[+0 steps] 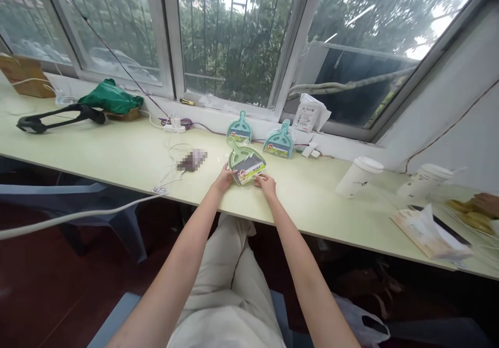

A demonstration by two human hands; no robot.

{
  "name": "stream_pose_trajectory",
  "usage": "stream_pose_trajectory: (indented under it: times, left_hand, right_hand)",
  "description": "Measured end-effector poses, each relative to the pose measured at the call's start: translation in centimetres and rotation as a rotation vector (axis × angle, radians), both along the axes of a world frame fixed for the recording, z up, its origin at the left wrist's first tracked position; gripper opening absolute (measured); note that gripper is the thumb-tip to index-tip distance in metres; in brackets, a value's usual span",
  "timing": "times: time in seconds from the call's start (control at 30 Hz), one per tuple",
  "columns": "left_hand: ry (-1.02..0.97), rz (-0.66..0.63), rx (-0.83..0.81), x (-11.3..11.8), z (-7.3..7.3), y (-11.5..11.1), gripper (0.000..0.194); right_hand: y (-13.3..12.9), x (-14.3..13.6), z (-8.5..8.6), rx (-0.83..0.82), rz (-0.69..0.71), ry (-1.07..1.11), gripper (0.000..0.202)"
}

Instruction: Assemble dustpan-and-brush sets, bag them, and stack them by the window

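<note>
My left hand [225,177] grips the left edge of the wrapped green dustpan set [248,166], while my right hand [267,184] pinches its lower right corner. My hands are apart, one at each side, which I judge steadies the slippery wrap and leaves the label showing. The front edge of the worktop [302,200] runs just below my hands, so there is little room towards my lap. Sideways there is more: to the right, the surface runs on to a white cup [356,177]; to the left, a blurred thing [191,160] and its cord lie nearer, something I could snag. Beyond my hands, two blue-green dustpan sets [239,130] [279,144] lean, handles up, near the wall under the window, probably to save depth; they limit any reach forward.
</note>
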State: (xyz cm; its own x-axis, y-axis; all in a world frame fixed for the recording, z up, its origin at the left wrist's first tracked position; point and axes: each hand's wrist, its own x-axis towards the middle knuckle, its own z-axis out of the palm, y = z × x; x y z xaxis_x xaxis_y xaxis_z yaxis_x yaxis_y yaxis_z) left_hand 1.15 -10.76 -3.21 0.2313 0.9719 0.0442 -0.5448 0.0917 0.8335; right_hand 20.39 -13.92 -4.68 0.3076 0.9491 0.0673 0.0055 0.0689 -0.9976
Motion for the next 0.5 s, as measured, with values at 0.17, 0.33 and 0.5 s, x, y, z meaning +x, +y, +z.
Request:
stream_pose_trajectory:
  times: [0.17,0.33,0.5]
  left_hand:
    - [0.029,-0.072,-0.009,1.5,0.6,2.5,0.069]
    - [0.057,-0.257,0.073,3.2,1.3,5.1,0.043]
    - [0.155,-0.281,0.064,4.0,0.9,7.5,0.043]
  right_hand:
    - [2.9,1.4,0.8,0.011,0.002,0.155,0.028]
    - [6.2,3.3,1.2,0.090,-0.167,0.151,0.037]
    - [8.1,5.2,0.7,0.096,0.015,0.259,0.053]
